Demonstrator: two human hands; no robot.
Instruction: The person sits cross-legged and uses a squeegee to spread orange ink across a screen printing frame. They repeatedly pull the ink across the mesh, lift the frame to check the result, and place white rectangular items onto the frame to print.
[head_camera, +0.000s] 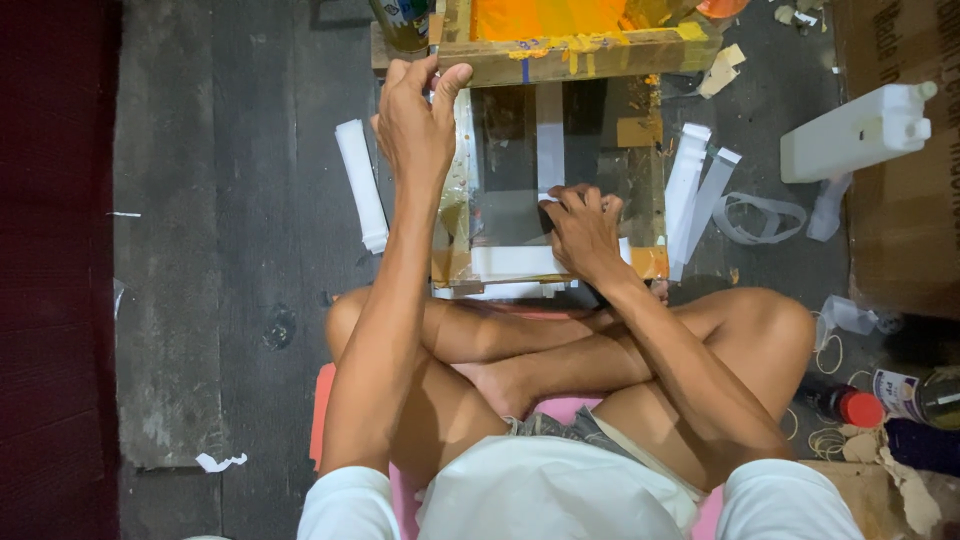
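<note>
Left hand: left hand (415, 120) is closed over the far left corner of the wooden frame (575, 58), thumb and fingers curled on the rail.
Right hand: right hand (583, 228) lies knuckles-up inside the frame, fingertips bent onto a white tape strip (550, 140); whether it pinches the strip, cannot tell.
Frame: rests on the dark floor (230, 250), just beyond the crossed legs; orange-stained mesh at its far end.
Beside frame: loose white strips (360, 185) left, more right; white plastic jug (855, 133) further right.
</note>
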